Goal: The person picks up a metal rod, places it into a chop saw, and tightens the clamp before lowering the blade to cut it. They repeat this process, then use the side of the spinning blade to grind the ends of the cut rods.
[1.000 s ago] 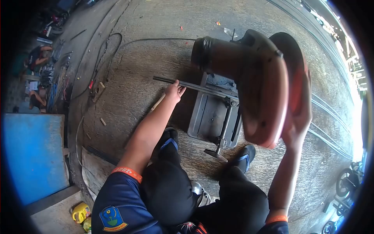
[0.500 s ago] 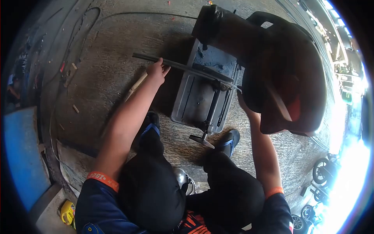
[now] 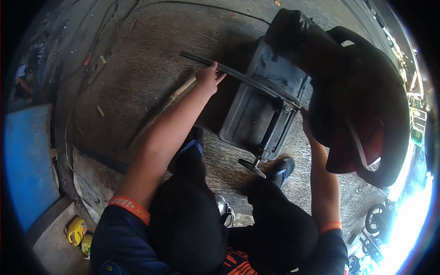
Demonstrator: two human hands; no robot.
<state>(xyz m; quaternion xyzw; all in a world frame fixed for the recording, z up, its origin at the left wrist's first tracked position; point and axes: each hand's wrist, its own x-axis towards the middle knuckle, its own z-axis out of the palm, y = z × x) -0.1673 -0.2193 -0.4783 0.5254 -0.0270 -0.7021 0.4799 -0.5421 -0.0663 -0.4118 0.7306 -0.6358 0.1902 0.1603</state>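
Note:
A long, thin dark metal bar (image 3: 250, 81) lies across the vise of a cut-off saw, its left end sticking out past the base. My left hand (image 3: 209, 79) grips that protruding part, thumb over the top and some fingers extended. At the bar's other end is my right hand (image 3: 306, 120), mostly hidden by the dark saw head (image 3: 366, 91); its fingers cannot be made out. The saw's grey base (image 3: 243, 121) rests on the floor. A vise screw (image 3: 271, 130) with a T-shaped handle (image 3: 252, 167) points toward my feet.
A wooden stick (image 3: 176, 91) lies left of the saw. A black cable (image 3: 206, 5) crosses the floor behind it. A blue panel (image 3: 30, 165) and a yellow container (image 3: 76, 230) are at left. Motorcycles (image 3: 376, 219) stand at far right. A shiny metal object (image 3: 223, 206) sits between my legs.
The view has shifted, so the saw and bar appear farther right and slightly lower. Both hands remain near the same parts of the bar.

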